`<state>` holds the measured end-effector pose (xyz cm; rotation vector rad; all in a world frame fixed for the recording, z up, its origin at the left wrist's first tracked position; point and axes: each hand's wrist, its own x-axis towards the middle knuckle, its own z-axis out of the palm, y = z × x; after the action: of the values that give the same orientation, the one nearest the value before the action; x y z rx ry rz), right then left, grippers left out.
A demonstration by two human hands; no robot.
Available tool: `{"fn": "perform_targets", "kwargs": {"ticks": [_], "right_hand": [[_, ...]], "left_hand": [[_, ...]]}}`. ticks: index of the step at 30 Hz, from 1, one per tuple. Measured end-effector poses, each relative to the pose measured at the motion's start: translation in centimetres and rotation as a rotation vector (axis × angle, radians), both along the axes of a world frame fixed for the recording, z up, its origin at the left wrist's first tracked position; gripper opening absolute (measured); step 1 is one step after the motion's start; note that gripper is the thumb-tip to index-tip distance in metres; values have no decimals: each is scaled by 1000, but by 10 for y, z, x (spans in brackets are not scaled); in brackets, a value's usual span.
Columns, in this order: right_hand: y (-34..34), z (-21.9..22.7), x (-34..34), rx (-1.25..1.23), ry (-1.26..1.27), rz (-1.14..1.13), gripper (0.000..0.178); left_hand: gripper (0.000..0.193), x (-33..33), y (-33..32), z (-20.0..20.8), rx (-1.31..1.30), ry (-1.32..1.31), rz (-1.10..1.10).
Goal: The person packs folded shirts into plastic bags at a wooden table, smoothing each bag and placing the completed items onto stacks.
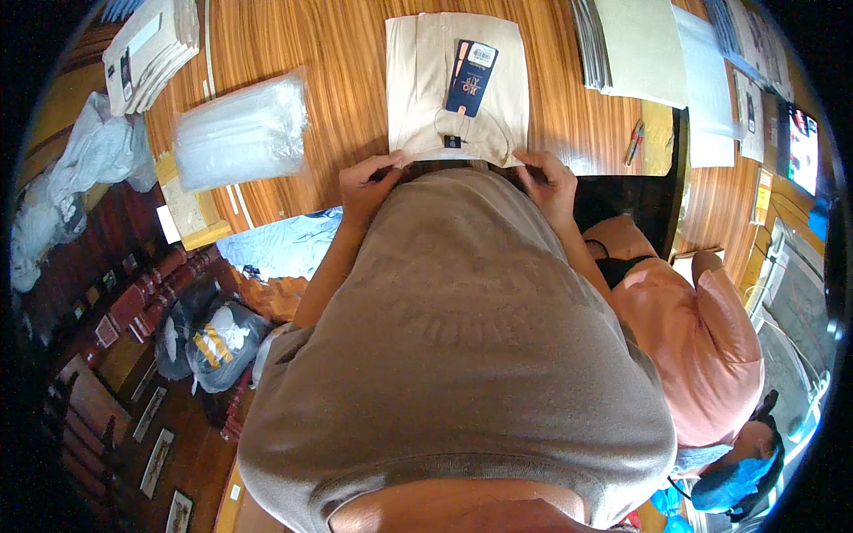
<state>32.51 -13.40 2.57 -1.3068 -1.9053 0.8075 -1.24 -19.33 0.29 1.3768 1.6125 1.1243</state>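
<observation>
A folded beige shirt (413, 80) lies flat on the wood-grain table in front of me. On it rests a dark blue hang tag (468, 84) with a white sticker, its thin string looped near a small black neck label (452, 142). My left hand (366, 185) pinches the shirt's near left corner between thumb and fingers. At the near right corner, my right hand (549, 183) grips the fabric in the same manner. The shirt's near edge runs between both hands, close against my body.
Clear plastic bags (240, 129) lie on the table (342, 98) at left, below a stack of folded beige garments (160, 49). Grey-green folded garments (640, 53) are stacked at far right, with a pen (634, 142) nearer. A co-worker in pink (693, 346) sits at my right.
</observation>
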Motion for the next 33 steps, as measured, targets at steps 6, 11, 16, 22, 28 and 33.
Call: {"fn": "perform_targets", "kwargs": {"ticks": [6, 11, 16, 22, 28, 33], "right_hand": [[6, -10, -6, -71, 44, -30, 16], [16, 11, -26, -576, 367, -315, 18], [22, -43, 4, -773, 376, -182, 22], [46, 9, 7, -858, 209, -209, 28], [60, 14, -3, -998, 153, -168, 27], [53, -9, 4, -975, 205, -76, 25]], "left_hand": [[19, 3, 13, 8, -57, 106, -58], [29, 2, 20, 15, -456, -502, 149], [31, 1, 34, 17, -676, -526, 32], [20, -30, 48, 38, -524, -98, -211], [28, -23, 64, 26, -554, -78, -84], [29, -20, 60, 18, -602, -170, -65]]}}
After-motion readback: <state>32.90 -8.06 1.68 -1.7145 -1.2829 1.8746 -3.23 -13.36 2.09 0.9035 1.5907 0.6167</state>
